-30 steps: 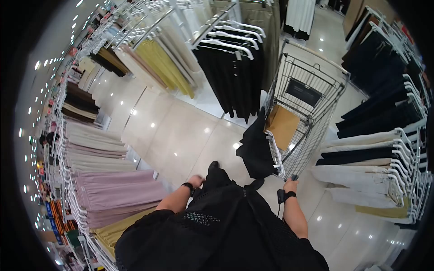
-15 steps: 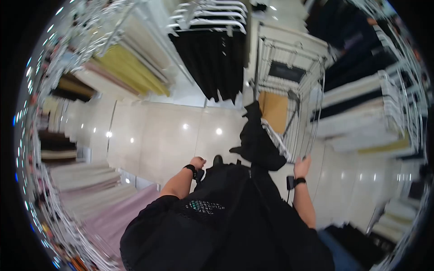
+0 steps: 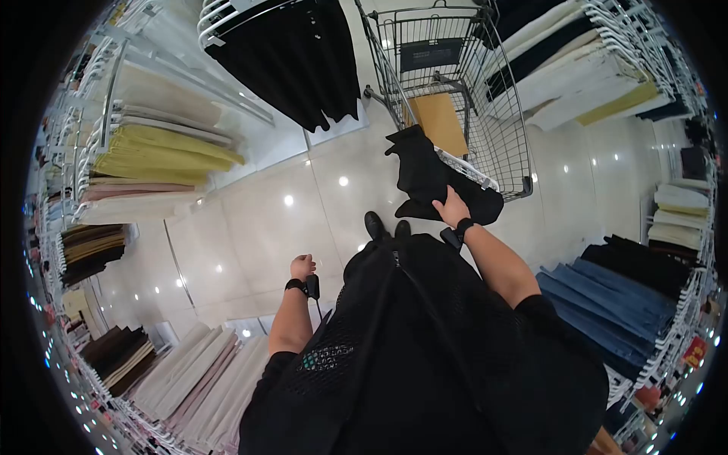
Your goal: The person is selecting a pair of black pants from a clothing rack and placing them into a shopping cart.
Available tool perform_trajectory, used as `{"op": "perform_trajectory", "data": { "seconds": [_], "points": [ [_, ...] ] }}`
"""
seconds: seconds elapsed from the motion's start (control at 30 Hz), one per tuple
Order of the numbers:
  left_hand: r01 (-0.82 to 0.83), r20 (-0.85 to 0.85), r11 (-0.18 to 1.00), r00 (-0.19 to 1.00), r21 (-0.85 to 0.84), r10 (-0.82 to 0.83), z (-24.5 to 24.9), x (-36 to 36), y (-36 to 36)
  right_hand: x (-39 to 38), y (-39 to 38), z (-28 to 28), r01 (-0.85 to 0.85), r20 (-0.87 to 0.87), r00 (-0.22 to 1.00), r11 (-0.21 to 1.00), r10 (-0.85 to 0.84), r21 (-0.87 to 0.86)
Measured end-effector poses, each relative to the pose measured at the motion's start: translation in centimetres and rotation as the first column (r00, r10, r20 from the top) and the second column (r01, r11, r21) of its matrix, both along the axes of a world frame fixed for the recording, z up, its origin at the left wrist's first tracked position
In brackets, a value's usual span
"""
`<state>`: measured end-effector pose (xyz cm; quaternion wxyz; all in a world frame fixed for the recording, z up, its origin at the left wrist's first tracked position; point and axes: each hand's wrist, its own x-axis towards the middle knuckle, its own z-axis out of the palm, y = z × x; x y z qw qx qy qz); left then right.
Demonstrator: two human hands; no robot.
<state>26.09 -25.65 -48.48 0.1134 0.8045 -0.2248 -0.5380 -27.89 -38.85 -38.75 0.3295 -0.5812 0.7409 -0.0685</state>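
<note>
Black garments (image 3: 425, 171) hang over the handle end of a wire shopping cart (image 3: 516, 144). My right hand (image 3: 453, 206) rests on this black cloth, its thumb apart from the fingers; whether it grips the cloth is not clear. A brown cardboard piece (image 3: 440, 121) lies in the cart just beyond the cloth. My left hand (image 3: 302, 267) hangs over the floor at the left with its fingers curled in, away from any object, and nothing shows in it. Both wrists wear black bands with small dark devices.
Black trousers (image 3: 292, 61) hang on a rack at the top. Yellow garments (image 3: 163, 152) and pale ones (image 3: 189, 371) fill the left racks. Folded jeans (image 3: 607, 303) are at the lower right, white garments (image 3: 569, 83) at the upper right. Shiny floor (image 3: 258, 220) lies between.
My right hand has moved from beside the cart's handle onto the black cloth. My left hand has shifted left, away from my body. The view has turned, and the cart appears higher up.
</note>
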Motion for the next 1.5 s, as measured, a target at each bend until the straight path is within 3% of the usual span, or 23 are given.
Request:
{"op": "perform_trajectory", "data": {
  "seconds": [0.17, 0.23, 0.3, 0.4, 0.5, 0.57, 0.63, 0.67, 0.7, 0.77, 0.8, 0.87, 0.9, 0.93, 0.97, 1.03, 1.1, 1.3, 1.4, 1.43, 1.5],
  "points": [
    [-0.108, -0.14, 0.994, 0.985, -0.016, 0.105, -2.7, -0.4, 4.4, -1.6, 1.9, -2.4, -0.064, -0.028, 0.997, 0.987, 0.069, 0.15],
    [0.089, -0.07, 0.996, 0.994, -0.013, -0.09, 2.1, -3.0, 5.0, -0.8, 3.1, -3.2, -0.009, -0.031, 0.999, 0.994, 0.012, 0.106],
    [0.444, 0.065, 0.885, 0.896, -0.141, -0.439, 0.2, -0.9, 7.6, -0.4, 5.9, -3.8, 0.101, -0.03, 0.994, 0.995, -0.1, 0.025],
    [0.44, 0.065, 0.896, 0.897, -0.063, -0.437, 2.0, -0.6, 7.6, -0.6, 6.6, -4.1, 0.091, -0.039, 0.995, 0.995, -0.092, -0.034],
    [0.319, 0.035, 0.947, 0.947, -0.034, -0.318, 6.4, -0.8, 6.0, -0.5, 8.3, -5.5, 0.042, -0.008, 0.999, 0.989, -0.043, -0.142],
    [0.274, 0.005, 0.96, 0.962, -0.053, -0.274, 7.0, -0.2, 4.5, -0.1, 8.8, -4.6, 0.082, 0.005, 0.997, 0.995, -0.082, -0.058],
    [0.501, 0.072, 0.863, 0.86, 0.063, -0.505, 4.8, 2.7, 3.1, 0.5, 9.1, -5.1, 0.136, -0.003, 0.991, 0.99, -0.136, -0.032],
    [0.615, 0.184, 0.786, 0.767, 0.061, -0.614, 2.9, 4.2, 2.4, 0.8, 9.1, -5.2, 0.164, -0.022, 0.986, 0.986, -0.163, 0.014],
    [0.636, 0.187, 0.769, 0.749, 0.069, -0.636, 0.6, 6.1, 1.5, 1.2, 9.1, -4.7, 0.193, -0.034, 0.981, 0.981, -0.192, 0.028],
    [0.568, 0.079, 0.821, 0.823, -0.061, -0.563, -2.4, 9.3, -1.6, 2.4, 9.4, -2.4, 0.242, 0.002, 0.97, 0.97, -0.242, -0.005],
    [0.732, 0.194, 0.681, 0.669, -0.004, -0.718, 0.3, 8.5, -5.3, 3.0, 9.6, -2.9, 0.284, -0.034, 0.958, 0.959, -0.284, 0.017],
    [0.765, 0.045, 0.644, 0.644, -0.002, -0.764, 1.2, 8.8, -12.1, 4.7, 9.4, -3.4, 0.376, -0.15, 0.915, 0.926, -0.376, -0.027],
    [0.768, 0.057, 0.64, 0.639, -0.005, -0.767, -1.7, 10.8, -15.3, 6.1, 9.7, -3.8, 0.435, -0.245, 0.866, 0.899, -0.435, -0.058],
    [0.752, 0.017, 0.617, 0.637, -0.232, -0.771, -6.1, 14.4, -17.8, 7.3, 9.7, -4.2, 0.489, -0.274, 0.824, 0.867, -0.497, -0.102],
    [0.489, -0.152, 0.872, 0.86, -0.029, -0.488, -4.1, 14.2, -21.4, 8.4, 9.3, -3.4, 0.525, -0.316, 0.795, 0.848, -0.518, -0.068],
    [0.392, -0.067, 0.907, 0.912, -0.156, -0.405, 1.2, 13.0, -26.6, 9.9, 9.0, -4.0, 0.557, -0.338, 0.754, 0.821, -0.563, -0.124],
    [0.335, -0.066, 0.936, 0.937, -0.111, -0.343, 2.3, 13.6, -31.5, 11.3, 7.5, -2.4, 0.573, -0.369, 0.724, 0.806, -0.583, -0.15],
    [0.556, 0.026, 0.831, 0.831, -0.011, -0.556, 1.4, 17.9, -36.9, 16.1, 7.4, -0.8, 0.675, -0.339, 0.644, 0.718, -0.686, -0.172],
    [0.564, -0.033, 0.823, 0.825, 0.064, -0.563, -1.2, 18.7, -36.6, 15.5, 10.3, -2.3, 0.653, -0.355, 0.651, 0.734, -0.671, -0.188],
    [0.579, -0.082, 0.808, 0.815, 0.111, -0.573, -2.0, 18.7, -37.1, 15.1, 11.0, -2.4, 0.668, -0.35, 0.663, 0.734, -0.662, -0.123],
    [0.546, -0.056, 0.832, 0.838, 0.093, -0.543, 0.7, 15.0, -34.9, 14.2, 10.3, -1.8, 0.679, -0.344, 0.677, 0.732, -0.65, -0.046]
  ]
}}
